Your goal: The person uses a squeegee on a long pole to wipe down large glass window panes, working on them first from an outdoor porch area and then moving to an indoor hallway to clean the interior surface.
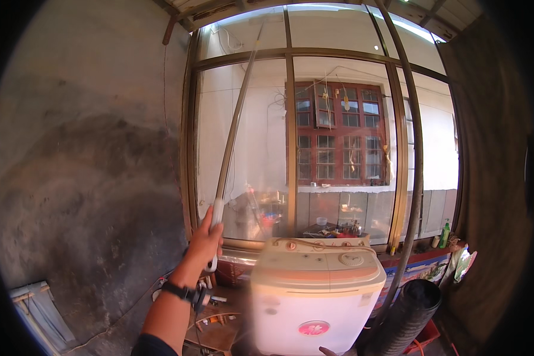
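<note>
My left hand (207,242), with a dark watch on the wrist, is closed around the white grip (218,211) of a long metal pole (236,115). The pole slants up and slightly right across the glass. At its far end a blurred flat head (267,19) appears against the upper left window pane (244,38); its exact kind is hard to make out. Of my right hand (328,351), only a finger shows at the bottom edge, in front of a white twin-tub washing machine (302,307). Whether that hand holds anything is hidden.
Brass-coloured frames (291,147) divide the large window. A thick upright pole (416,147) stands to its right. Below are a black corrugated pipe (405,316), a red bin (427,338) and a wooden table (218,329) with small items. A green bottle (445,233) stands on the sill.
</note>
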Demonstrator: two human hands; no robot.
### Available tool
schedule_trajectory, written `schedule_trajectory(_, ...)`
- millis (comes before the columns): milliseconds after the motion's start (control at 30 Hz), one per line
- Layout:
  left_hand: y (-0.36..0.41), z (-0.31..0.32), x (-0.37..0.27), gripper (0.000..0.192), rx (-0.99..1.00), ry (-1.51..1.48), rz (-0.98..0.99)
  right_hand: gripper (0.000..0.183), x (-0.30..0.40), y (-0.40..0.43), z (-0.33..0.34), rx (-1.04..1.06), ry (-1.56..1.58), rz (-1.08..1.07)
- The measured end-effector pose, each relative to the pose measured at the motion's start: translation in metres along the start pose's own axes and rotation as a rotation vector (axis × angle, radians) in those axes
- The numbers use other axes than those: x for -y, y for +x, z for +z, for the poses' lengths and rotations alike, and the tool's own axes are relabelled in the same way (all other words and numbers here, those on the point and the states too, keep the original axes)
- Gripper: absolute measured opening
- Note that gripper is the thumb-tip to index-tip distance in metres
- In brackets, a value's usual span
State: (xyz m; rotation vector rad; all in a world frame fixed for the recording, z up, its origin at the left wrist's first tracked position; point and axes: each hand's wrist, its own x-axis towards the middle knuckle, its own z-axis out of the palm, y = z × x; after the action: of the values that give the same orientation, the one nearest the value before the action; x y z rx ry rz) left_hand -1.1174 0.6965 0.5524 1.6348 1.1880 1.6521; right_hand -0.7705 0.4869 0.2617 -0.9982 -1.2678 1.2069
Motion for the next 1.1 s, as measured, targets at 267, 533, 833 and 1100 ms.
schedule_trajectory(267,-0.001,-0.017,0.014,0.061,-0.036,-0.067,0.038,0.064,-0.008,0.007,-0.013,0.022,-0.156,0.018)
schedule_trajectory(533,0.065,-0.031,-0.029,0.058,-0.072,-0.167,0.160,0.066,-0.017,0.011,0.005,0.053,-0.002,0.025)
schedule_trajectory(833,0.038,-0.047,-0.001,0.058,-0.079,-0.126,0.079,0.064,0.030,-0.002,0.018,0.000,-0.011,0.114)
schedule_trajectory(1100,0.083,-0.059,-0.041,0.061,-0.078,-0.148,0.150,0.064,0.004,0.004,0.025,0.020,0.026,0.063)
